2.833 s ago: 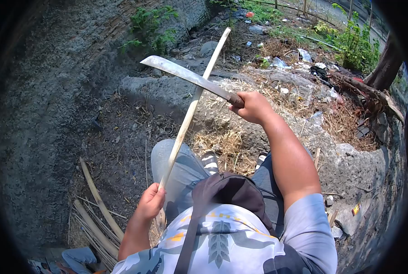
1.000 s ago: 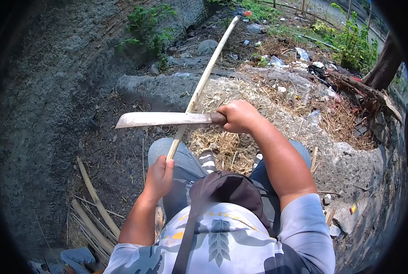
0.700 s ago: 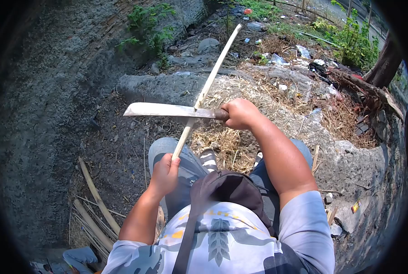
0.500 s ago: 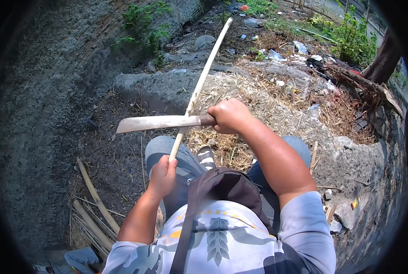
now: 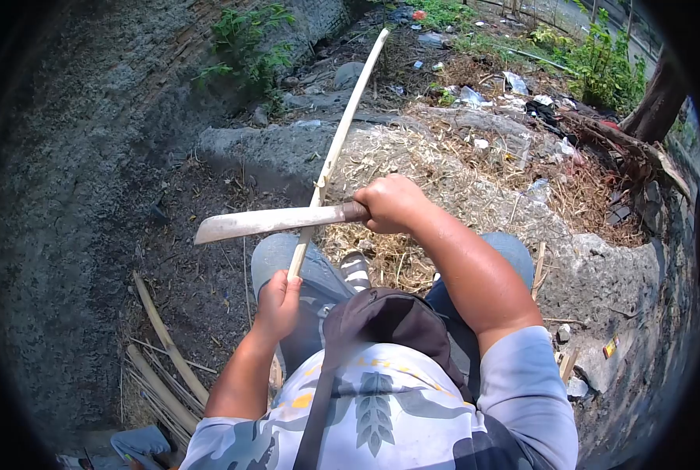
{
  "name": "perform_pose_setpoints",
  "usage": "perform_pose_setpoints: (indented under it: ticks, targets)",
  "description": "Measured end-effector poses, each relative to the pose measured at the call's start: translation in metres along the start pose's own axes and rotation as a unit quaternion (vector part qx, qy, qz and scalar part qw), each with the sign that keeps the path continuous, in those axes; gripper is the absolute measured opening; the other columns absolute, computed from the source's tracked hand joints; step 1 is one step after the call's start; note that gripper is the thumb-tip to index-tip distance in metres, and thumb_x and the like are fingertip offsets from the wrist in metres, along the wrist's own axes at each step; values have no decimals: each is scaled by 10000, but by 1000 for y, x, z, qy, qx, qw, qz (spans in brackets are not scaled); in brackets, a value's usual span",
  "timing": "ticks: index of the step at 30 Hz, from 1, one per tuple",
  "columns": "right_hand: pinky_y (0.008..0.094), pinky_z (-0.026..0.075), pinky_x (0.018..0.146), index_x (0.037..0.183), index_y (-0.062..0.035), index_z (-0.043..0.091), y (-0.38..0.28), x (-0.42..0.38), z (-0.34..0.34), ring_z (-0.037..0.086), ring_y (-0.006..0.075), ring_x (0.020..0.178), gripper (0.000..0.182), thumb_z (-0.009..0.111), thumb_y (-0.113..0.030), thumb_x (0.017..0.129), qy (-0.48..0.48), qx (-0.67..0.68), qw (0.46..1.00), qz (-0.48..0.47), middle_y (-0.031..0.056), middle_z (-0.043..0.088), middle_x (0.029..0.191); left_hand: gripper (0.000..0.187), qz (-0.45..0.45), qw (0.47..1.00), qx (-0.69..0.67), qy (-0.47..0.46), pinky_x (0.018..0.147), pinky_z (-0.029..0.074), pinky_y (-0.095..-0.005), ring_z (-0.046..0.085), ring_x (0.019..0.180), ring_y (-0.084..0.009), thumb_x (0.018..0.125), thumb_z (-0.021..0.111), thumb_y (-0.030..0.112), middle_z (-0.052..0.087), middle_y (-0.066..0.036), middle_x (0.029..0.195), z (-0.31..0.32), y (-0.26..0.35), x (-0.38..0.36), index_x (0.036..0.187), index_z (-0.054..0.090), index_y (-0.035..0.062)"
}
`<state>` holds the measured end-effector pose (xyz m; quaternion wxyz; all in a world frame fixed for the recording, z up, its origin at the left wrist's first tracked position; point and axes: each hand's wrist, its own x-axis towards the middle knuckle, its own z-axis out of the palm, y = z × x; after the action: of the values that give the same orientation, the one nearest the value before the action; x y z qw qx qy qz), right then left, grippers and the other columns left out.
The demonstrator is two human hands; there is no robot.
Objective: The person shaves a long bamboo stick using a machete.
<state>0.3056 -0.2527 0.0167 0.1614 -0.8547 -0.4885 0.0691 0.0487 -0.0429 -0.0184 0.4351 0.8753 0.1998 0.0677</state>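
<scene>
A long pale stick (image 5: 348,125), its bark off, slants up and away from my lap. My left hand (image 5: 278,304) is closed round its near end, just above my left knee. In my right hand (image 5: 393,204) is the dark handle of a machete (image 5: 264,222), gripped in a fist. The broad, worn blade points left and lies across the stick, a little beyond my left hand. Just above the blade, a small raised sliver (image 5: 321,183) shows on the stick.
Pale shavings (image 5: 397,153) cover the stone ledge (image 5: 256,149) ahead. Long curved strips (image 5: 166,337) lie on the ground at lower left. A rough wall (image 5: 75,196) rises on the left; a tree trunk (image 5: 659,106) stands at right. Scattered litter (image 5: 514,82) lies farther off.
The machete has slid slightly down the stick toward me, its tip dipping lower. The stick's far end has shifted a little to the left. My left hand stays nearly in place.
</scene>
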Motion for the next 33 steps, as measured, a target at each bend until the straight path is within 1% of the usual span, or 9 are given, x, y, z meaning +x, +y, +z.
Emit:
perform_pose_setpoints:
  ticks: [4,6,8,15,18,21,22,24,33]
  targets:
    - [456,589,838,955,-172,762,4,8,9,747,317,913,220,740,-214,741,-3,-50,998,-49,112,759,884,203,4,1000,-11,2,576,414,-319,496,628,-93,1082,551,179,565,-4,698,-4,3,3,1008,629,8]
    - [458,591,853,949,-173,765,24,7,5,744,335,920,226,741,-182,724,-11,43,997,61,115,766,918,200,-14,1000,-19,1,572,409,-311,485,627,-84,1085,545,176,551,9,695,-7,0,1,1010,630,10]
    - [464,589,861,960,-173,767,26,12,7,742,339,938,221,735,-190,741,-4,-20,998,66,118,767,930,203,-18,999,-33,3,567,404,-305,475,627,-74,1087,540,177,539,18,691,-6,3,9,1015,629,10]
    - [476,587,854,974,-163,756,6,3,-1,738,352,925,221,727,-201,758,26,39,998,46,133,758,904,198,-13,999,-46,12,563,402,-308,479,625,-77,1087,550,181,542,7,682,1,11,24,1016,627,13]
    - [467,589,836,964,-160,755,-14,5,5,746,334,912,219,730,-183,747,29,-36,998,-47,117,762,895,200,9,1000,-17,-1,572,414,-316,505,627,-93,1086,553,182,564,-19,679,3,18,25,1016,624,8]
    - [457,587,820,960,-167,757,18,-1,-11,747,326,916,221,729,-184,741,30,-30,998,53,117,764,908,207,11,999,19,-24,583,427,-324,529,631,-109,1086,550,190,588,-44,684,-2,22,13,1024,624,7]
    - [453,588,819,966,-168,758,34,-2,-13,746,319,923,232,732,-198,737,-11,76,986,151,114,767,930,208,2,999,30,-29,585,430,-326,535,632,-113,1086,549,193,595,-50,687,-9,29,8,1027,625,8]
    - [458,593,842,973,-161,756,42,1,-7,745,318,941,238,732,-202,740,18,-19,995,98,119,767,953,213,6,999,36,-28,587,434,-327,538,631,-117,1087,546,197,599,-53,690,-16,28,10,1032,628,8]
    - [445,592,834,928,-169,761,-12,2,4,756,307,882,202,738,-232,737,16,-52,998,-32,97,769,906,213,7,1000,24,-10,583,430,-321,520,632,-102,1088,533,192,579,-23,693,-3,15,5,1047,634,10]
